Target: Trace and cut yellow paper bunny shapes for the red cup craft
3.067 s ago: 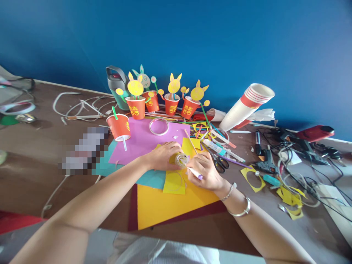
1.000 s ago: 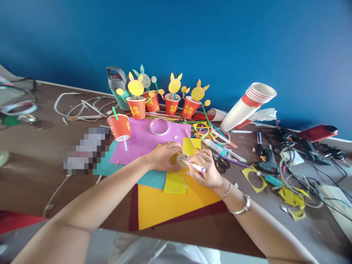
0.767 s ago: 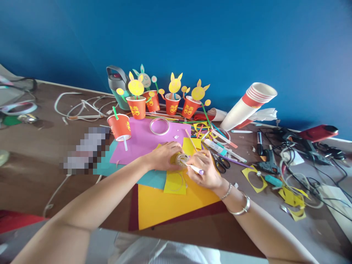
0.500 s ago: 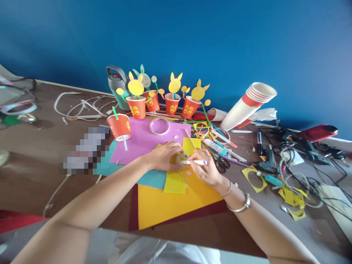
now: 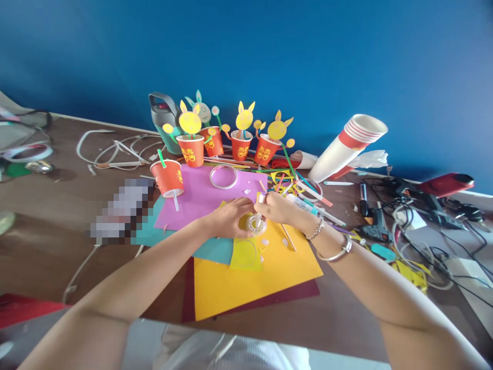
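My left hand (image 5: 233, 217) curls around a small clear tape roll (image 5: 252, 224) that lies flat over yellow paper. Inside or along that ring, my right hand (image 5: 279, 208) grips a white marker (image 5: 261, 198), tilted steeply with its tip down by the roll; the fingers partly hide it. Just in front of the roll, a yellow paper piece (image 5: 246, 256) bears a drawn circle. Beneath it lie a large orange-yellow sheet (image 5: 246, 288), a teal sheet (image 5: 211, 253) and a purple sheet (image 5: 185, 203). A thin straw (image 5: 289, 238) and white scraps rest right of the roll.
Rabbit figures stand in red paper cups (image 5: 192, 154) along the wall. A tilted cup (image 5: 168, 177) with straws sits left. Stacked cups (image 5: 339, 149) lean at the right, near a glue gun (image 5: 373, 228), cables and paper scraps. A grey bottle (image 5: 165, 121) stands behind.
My right hand has moved up and left around the tape roll, and the marker has swung from lying sideways to steep. The straw has dropped onto the orange-yellow sheet.
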A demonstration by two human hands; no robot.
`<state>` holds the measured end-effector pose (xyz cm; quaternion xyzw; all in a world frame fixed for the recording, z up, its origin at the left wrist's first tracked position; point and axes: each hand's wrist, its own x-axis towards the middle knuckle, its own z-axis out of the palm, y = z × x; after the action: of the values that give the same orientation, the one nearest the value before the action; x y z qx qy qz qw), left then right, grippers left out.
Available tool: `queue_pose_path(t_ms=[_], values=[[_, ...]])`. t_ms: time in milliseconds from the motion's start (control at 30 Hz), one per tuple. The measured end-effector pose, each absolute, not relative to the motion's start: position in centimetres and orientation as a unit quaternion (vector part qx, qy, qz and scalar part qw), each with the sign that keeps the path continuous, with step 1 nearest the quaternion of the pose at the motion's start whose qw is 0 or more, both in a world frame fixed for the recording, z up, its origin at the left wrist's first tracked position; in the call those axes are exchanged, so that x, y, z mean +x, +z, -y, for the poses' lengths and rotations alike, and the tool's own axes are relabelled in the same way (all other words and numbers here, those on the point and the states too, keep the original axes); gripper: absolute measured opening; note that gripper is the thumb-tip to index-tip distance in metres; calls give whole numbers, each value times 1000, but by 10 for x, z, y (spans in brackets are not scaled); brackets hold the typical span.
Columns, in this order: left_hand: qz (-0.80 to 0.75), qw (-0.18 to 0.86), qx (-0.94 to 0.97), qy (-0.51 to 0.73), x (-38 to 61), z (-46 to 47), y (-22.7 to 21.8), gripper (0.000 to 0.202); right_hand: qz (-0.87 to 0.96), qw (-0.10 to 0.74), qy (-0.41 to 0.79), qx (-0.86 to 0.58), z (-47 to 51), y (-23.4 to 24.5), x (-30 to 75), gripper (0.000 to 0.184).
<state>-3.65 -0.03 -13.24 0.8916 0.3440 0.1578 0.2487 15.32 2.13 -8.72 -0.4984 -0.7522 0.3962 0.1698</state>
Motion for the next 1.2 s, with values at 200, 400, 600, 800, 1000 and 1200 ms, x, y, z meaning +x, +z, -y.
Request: queue_pose_path(t_ms=[200,400,600,800,1000,1200], values=[[-343,259,886,177,-36,-1,-134,52,835,22,223,-503,-12,-60,134,36],[-363,258,877,181,-36,-2,-136,35,910,-21,85,-406,9,-56,120,23],[-338,259,890,163,-35,-1,-131,25,954,12,-16,-300,30,-76,119,22],[-346,259,886,168,-33,0,-132,28,959,35,-88,-266,46,-94,133,21],[-342,250,888,177,-33,1,-132,28,960,51,-82,-265,53,-94,151,12],[-348,252,885,178,-33,1,-133,37,944,164,-11,-284,45,-97,168,11]])
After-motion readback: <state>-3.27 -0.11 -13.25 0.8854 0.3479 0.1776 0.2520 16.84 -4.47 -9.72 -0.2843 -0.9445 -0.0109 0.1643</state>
